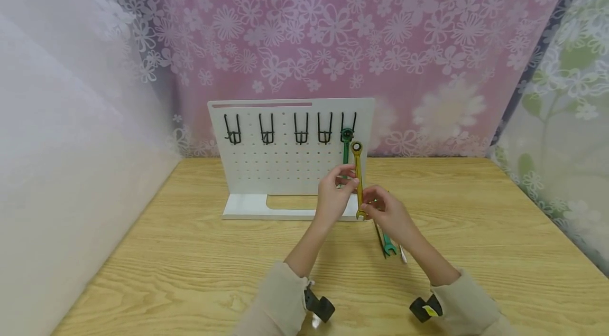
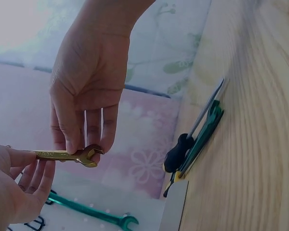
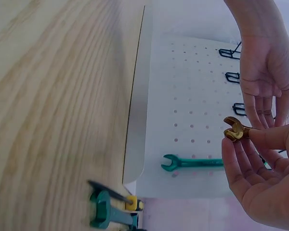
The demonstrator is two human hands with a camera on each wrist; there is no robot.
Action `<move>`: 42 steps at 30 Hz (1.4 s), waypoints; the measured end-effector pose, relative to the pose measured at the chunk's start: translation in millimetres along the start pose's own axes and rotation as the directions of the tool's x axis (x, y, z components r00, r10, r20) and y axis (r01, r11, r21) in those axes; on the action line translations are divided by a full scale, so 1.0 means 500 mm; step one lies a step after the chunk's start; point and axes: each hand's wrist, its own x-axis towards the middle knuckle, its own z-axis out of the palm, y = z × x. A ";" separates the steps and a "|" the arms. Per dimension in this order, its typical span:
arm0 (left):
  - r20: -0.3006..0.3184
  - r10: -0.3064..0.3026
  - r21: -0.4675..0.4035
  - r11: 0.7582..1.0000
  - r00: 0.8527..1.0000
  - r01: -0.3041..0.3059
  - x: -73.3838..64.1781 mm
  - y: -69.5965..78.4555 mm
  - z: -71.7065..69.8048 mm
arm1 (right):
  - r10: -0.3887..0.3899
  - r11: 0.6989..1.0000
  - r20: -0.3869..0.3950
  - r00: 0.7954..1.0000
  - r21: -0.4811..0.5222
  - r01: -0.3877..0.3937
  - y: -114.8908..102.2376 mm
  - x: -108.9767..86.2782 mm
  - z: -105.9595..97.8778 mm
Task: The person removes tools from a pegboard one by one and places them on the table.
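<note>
A gold combination wrench (image 1: 359,177) stands upright in front of the pegboard, its ring end up and open end down. My left hand (image 1: 334,193) pinches its shank between thumb and fingers. Lower down, my right hand (image 1: 387,212) pinches it close to the open end, as the left wrist view also shows. Behind it, a green wrench (image 1: 345,152) hangs by its ring end from the rightmost black hook (image 1: 349,119) of the white pegboard (image 1: 285,167). In the right wrist view the gold wrench's open jaw (image 3: 236,129) points toward the table.
On the wooden table (image 1: 190,251), partly behind my right hand, lie another green wrench (image 1: 389,245) and a screwdriver (image 2: 179,153) with a dark handle. A yellow-and-black handle (image 3: 133,203) lies beside them. Several more black hooks (image 1: 301,130) line the board's top.
</note>
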 end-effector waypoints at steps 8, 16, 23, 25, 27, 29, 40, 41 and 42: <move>0.011 -0.060 -0.008 0.998 0.998 0.060 -0.005 -0.008 0.056 | 0.003 1.000 -0.054 0.999 -0.019 -0.004 0.021 -0.031 -0.037; 0.000 -0.134 -0.091 0.987 0.991 0.133 -0.013 -0.028 0.106 | -0.041 0.994 -0.087 0.995 -0.105 0.032 0.057 -0.064 -0.068; -0.012 -0.210 -0.134 0.969 0.978 0.206 -0.021 -0.041 0.142 | -0.120 0.984 -0.094 0.988 -0.142 0.106 0.080 -0.085 -0.085; -0.018 -0.222 -0.136 0.966 0.975 0.218 -0.022 -0.045 0.150 | -0.114 0.984 -0.086 0.990 -0.145 0.101 0.085 -0.089 -0.089; -0.021 -0.228 -0.142 0.965 0.973 0.223 -0.023 -0.050 0.158 | -0.102 0.986 -0.075 0.992 -0.141 0.091 0.090 -0.092 -0.094; -0.027 -0.230 -0.139 0.965 0.973 0.224 -0.024 -0.055 0.163 | -0.097 0.986 -0.057 0.994 -0.138 0.089 0.094 -0.093 -0.098; -0.050 -0.281 -0.125 0.954 0.958 0.274 -0.036 -0.080 0.182 | -0.055 0.992 0.072 0.996 -0.105 0.063 0.108 -0.106 -0.118; -0.049 -0.286 -0.126 0.952 0.957 0.279 -0.037 -0.081 0.183 | -0.056 0.993 0.078 0.995 -0.101 0.064 0.110 -0.107 -0.119; -0.047 -0.290 -0.127 0.951 0.956 0.282 -0.038 -0.082 0.184 | -0.057 0.993 0.081 0.995 -0.095 0.065 0.112 -0.108 -0.121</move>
